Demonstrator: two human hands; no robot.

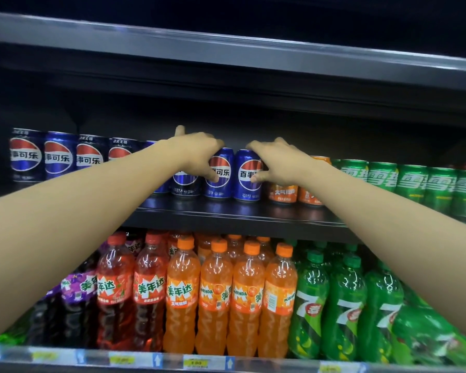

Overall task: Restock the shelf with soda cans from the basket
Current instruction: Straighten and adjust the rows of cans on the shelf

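On shelf (226, 211) | left hand (199, 152) grips blue can (218, 181) | right hand (277, 162) grips neighbour can (246, 181)

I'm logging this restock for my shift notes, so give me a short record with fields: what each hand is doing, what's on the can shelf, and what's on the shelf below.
left hand: left hand grips a blue Pepsi can from the top
right hand: right hand grips the neighbouring blue Pepsi can
can positions: both upright on the can shelf, side by side
left of hands: row of Pepsi cans
right of hands: orange cans, then green Sprite cans
shelf below: orange Mirinda bottles, green 7UP bottles
basket: not in view
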